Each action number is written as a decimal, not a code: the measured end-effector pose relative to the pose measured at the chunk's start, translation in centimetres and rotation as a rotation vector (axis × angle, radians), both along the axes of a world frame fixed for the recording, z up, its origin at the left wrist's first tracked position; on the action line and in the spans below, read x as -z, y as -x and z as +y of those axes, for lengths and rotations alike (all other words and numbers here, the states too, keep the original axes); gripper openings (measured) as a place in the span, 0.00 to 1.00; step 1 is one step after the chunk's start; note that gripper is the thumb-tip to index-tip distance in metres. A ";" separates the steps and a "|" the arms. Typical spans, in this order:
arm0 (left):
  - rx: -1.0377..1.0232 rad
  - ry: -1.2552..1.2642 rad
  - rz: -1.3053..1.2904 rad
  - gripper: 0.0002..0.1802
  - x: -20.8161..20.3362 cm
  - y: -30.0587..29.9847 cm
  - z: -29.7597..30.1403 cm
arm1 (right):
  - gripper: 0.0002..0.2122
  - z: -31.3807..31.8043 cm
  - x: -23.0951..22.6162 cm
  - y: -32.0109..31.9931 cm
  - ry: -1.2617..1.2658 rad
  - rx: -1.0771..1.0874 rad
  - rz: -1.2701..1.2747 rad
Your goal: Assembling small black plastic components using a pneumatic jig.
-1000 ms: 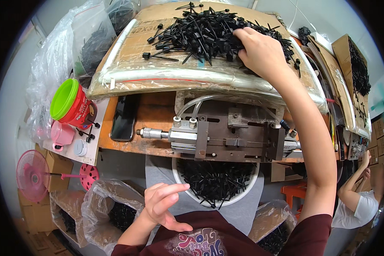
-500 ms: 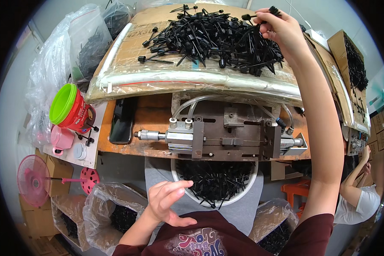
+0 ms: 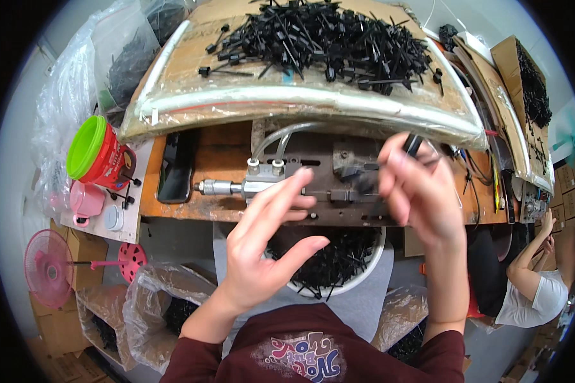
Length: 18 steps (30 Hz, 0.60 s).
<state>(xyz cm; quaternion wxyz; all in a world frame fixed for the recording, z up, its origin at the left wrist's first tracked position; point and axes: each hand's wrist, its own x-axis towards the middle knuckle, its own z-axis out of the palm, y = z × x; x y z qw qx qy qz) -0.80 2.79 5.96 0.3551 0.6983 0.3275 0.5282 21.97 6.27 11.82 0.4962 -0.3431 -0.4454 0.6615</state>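
Note:
My right hand (image 3: pixel 418 185), smeared by motion, is closed on black plastic stemmed parts (image 3: pixel 412 145); a dark cylindrical head sticks up from the fingers, and how many it grips I cannot tell. It hangs over the right side of a metal clamping fixture (image 3: pixel 326 172) with small air cylinders and clear tubes. My left hand (image 3: pixel 265 239), fingers stretched and thumb apart, is empty in front of the fixture's left cylinder (image 3: pixel 220 187). Beneath the bench edge stands a white tub (image 3: pixel 380 258) full of similar black parts. A large heap of stemmed parts (image 3: pixel 326 41) lies on the cardboard behind.
On the left are a black phone (image 3: pixel 176 169), a red bucket with green rim (image 3: pixel 102 156), a pink cup (image 3: pixel 86 199) and a pink fan (image 3: pixel 48 265). Plastic-lined boxes (image 3: pixel 153 306) of black parts stand on the floor. A co-worker (image 3: pixel 533 287) sits at the far right.
My right hand has come down from the heap to the fixture, carrying black parts. My left hand has risen from near my lap toward the fixture, its fingers stretching out.

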 end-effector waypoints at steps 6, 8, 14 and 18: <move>0.141 -0.004 0.170 0.21 0.1 -1.2 -0.6 | 0.08 -4.4 4.3 0.3 0.240 -0.093 0.071; 0.147 0.010 0.134 0.22 0.5 -1.4 -1.2 | 0.11 -5.2 4.7 -0.1 0.259 0.015 0.106; -0.036 -0.106 0.238 0.21 2.6 -2.9 -1.4 | 0.16 -6.9 5.9 -1.6 0.019 0.387 0.086; -0.098 -0.225 0.465 0.17 4.6 -4.1 -1.1 | 0.13 -7.9 5.9 -1.2 -0.098 0.498 -0.067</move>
